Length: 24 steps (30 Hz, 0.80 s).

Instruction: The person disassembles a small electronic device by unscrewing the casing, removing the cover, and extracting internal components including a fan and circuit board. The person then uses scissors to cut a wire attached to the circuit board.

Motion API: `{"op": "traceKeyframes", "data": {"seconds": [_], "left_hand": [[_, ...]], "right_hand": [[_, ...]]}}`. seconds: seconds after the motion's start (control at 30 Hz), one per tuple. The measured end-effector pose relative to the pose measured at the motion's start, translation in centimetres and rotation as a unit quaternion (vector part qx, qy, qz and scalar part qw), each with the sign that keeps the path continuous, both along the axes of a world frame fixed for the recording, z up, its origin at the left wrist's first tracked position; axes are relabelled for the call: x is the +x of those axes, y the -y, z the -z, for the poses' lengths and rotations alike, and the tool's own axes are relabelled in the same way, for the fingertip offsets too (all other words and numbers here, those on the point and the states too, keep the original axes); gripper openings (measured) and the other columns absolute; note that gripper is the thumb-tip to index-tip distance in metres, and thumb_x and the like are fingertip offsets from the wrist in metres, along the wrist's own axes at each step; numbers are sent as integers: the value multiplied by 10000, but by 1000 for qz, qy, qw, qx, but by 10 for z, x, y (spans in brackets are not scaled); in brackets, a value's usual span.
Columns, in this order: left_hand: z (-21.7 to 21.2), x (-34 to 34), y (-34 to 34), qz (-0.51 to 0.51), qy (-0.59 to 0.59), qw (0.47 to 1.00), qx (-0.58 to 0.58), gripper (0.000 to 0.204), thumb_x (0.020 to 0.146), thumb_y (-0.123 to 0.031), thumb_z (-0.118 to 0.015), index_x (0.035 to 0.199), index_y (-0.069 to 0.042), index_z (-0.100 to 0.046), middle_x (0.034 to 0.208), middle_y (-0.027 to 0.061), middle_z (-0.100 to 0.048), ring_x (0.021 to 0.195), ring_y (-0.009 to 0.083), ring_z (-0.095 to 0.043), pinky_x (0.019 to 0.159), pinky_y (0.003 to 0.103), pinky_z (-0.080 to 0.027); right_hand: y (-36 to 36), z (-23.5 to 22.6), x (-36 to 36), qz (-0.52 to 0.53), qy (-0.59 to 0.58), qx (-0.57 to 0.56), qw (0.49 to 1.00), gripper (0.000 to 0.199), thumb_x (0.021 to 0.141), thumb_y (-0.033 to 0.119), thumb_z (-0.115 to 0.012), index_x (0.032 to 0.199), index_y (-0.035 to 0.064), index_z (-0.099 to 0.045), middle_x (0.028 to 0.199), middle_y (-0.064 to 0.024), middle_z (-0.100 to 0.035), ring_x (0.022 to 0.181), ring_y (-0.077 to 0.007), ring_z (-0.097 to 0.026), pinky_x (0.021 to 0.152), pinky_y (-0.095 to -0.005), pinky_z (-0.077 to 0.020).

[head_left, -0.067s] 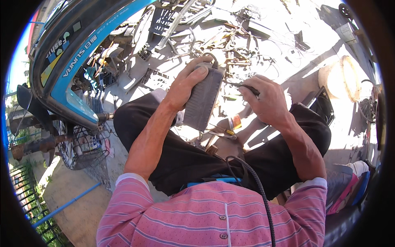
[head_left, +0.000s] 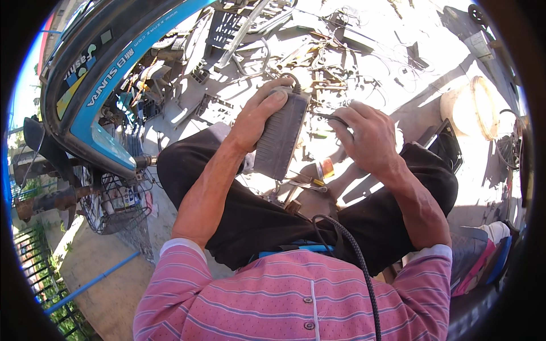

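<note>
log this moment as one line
left hand: holding ribbed dark block | right hand: holding slim dark tool | cord: at block's far end

The sunlit ground (head_left: 472, 176) bears scrap pieces (head_left: 223, 29) and a tub (head_left: 455, 108).

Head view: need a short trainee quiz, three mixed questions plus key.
1. The left hand holds:
A) a glass jar
B) a dark ribbed box
C) a leather shoe

2. Fill in: the cord leaves the box at its ____ end, as the picture shows it (upper or lower).

3. True or false: the right hand grips a thin dark thing.

Key: 1. B. 2. Upper. 3. True.
</note>
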State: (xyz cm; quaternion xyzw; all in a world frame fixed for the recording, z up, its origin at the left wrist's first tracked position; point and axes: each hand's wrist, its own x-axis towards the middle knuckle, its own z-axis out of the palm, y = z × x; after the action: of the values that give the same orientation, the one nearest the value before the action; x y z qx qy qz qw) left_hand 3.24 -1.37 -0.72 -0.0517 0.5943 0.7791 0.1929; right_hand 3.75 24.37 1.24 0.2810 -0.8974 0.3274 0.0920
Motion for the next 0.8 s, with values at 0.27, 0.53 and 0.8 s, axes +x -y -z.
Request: {"op": "traceKeyframes", "data": {"seconds": [0.27,0.53,0.8], "left_hand": [[-6,0,-3,3,-20,999,-31,427,1002,-295,-587,1384,-106,-561,1139,69,-631,978,117,-593,836,260,-498],[-6,3,-1,8,-36,999,-20,460,991,-300,-601,1403,-103,-547,1172,75,-627,1009,139,-598,880,270,-494],[0,6,0,13,-21,999,-43,478,979,-317,-618,1401,-103,-553,1178,77,-625,1029,144,-591,894,280,-491]], "right_hand": [[1,-1,1,27,265,-21,964,342,981,299,-604,935,-17,-726,684,-146,-636,659,-291,-656,657,-398,-503],[-6,0,-11,34,536,-140,832,496,1000,416,-540,953,-35,-739,742,-116,-656,745,-173,-599,733,-376,-493],[2,8,3,28,98,-33,994,213,927,226,-674,886,25,-731,852,-136,-640,758,-314,-636,709,-402,-506]]}}
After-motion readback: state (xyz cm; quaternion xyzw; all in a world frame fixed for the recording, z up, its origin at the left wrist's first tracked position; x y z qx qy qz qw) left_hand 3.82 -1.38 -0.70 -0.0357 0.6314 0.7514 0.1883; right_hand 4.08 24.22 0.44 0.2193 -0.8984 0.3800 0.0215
